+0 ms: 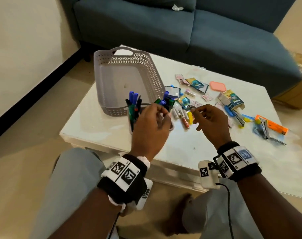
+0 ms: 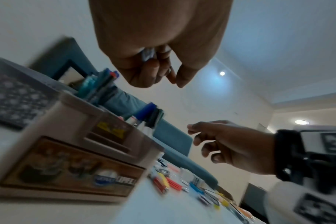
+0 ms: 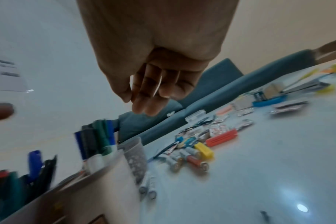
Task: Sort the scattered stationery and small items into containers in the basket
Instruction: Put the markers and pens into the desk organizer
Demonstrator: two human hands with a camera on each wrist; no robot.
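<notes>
Over organizer (image 2: pixel 71 151) | left hand (image 2: pixel 153 45) fingers pinch small white item (image 2: pixel 147 55), head-hidden | right hand (image 3: pixel 153 68) fingers relaxed

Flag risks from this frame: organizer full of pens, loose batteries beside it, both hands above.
1. The left hand pinches a small whitish item, identity unclear, above the organizer; the pens crowd its slots, so a drop may bounce out.
2. The batteries lie loose on the table beside it; a nudge from the empty right hand could roll them.
3. The organizer stands outside the basket, near the table's edge.
</notes>
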